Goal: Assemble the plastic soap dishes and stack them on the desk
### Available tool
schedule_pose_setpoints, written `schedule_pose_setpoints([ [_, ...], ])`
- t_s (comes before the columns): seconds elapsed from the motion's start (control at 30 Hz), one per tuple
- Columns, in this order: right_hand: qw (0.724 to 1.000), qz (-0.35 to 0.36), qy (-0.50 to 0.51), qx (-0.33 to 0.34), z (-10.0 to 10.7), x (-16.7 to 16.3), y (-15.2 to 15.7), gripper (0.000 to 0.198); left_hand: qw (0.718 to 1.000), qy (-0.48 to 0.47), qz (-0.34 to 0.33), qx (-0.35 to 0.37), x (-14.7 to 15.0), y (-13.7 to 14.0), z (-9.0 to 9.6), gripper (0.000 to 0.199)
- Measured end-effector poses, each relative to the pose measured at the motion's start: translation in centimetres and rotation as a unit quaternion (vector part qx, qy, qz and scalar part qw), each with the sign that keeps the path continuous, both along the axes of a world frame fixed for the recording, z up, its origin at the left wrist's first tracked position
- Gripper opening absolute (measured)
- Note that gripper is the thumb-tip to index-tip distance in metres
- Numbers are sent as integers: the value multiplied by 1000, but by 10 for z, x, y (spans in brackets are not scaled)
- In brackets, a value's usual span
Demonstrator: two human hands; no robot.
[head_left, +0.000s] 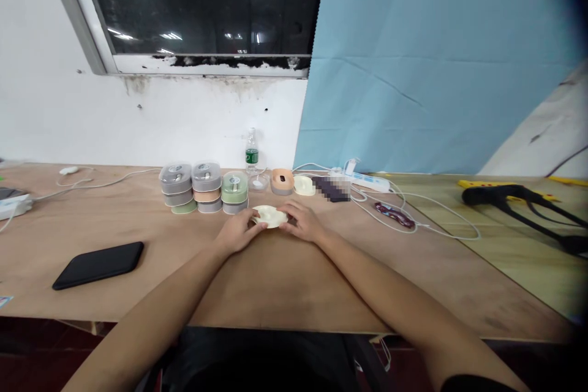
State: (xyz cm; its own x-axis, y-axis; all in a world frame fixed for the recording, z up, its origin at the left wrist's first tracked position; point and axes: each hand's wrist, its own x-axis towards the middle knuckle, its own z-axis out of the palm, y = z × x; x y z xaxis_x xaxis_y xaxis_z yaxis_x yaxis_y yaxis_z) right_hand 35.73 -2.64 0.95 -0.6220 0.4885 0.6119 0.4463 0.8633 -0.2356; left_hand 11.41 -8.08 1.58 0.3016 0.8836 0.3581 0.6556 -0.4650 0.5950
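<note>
Between my two hands is a pale cream, shallow oval piece, like a lid or tray of a small container. My left hand grips its left edge with thumb and fingers. Its right edge is held by my right hand, fingers on top and thumb at the near side. Just behind it stand an orange and grey container and a similar cream piece. A clear lid lies beside the orange one. To the left are stacked oval containers in grey, orange and green, with clear tops.
A plastic bottle stands by the wall. A black phone-like slab lies at the left. White cables, a power strip, a dark wrapper and black straps are on the right.
</note>
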Motion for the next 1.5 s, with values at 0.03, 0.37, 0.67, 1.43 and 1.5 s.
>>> schedule_pose_setpoints([
  [0.03,1000,-2,1,7,0,0,0,42,1000,-4,2,2,0,0,1,44],
  [0.37,999,-10,-9,44,-4,3,1,28,1000,-16,-15,4,-1,0,2,41],
  [0.67,998,-40,20,36,-5,6,2,26,998,-17,-52,29,-3,3,-2,39],
  [1.43,989,-45,66,124,-2,1,-4,35,997,-5,-12,78,-7,11,-9,38],
  [1.5,983,-61,87,153,-2,5,1,33,996,-16,-4,82,-8,11,-10,46],
])
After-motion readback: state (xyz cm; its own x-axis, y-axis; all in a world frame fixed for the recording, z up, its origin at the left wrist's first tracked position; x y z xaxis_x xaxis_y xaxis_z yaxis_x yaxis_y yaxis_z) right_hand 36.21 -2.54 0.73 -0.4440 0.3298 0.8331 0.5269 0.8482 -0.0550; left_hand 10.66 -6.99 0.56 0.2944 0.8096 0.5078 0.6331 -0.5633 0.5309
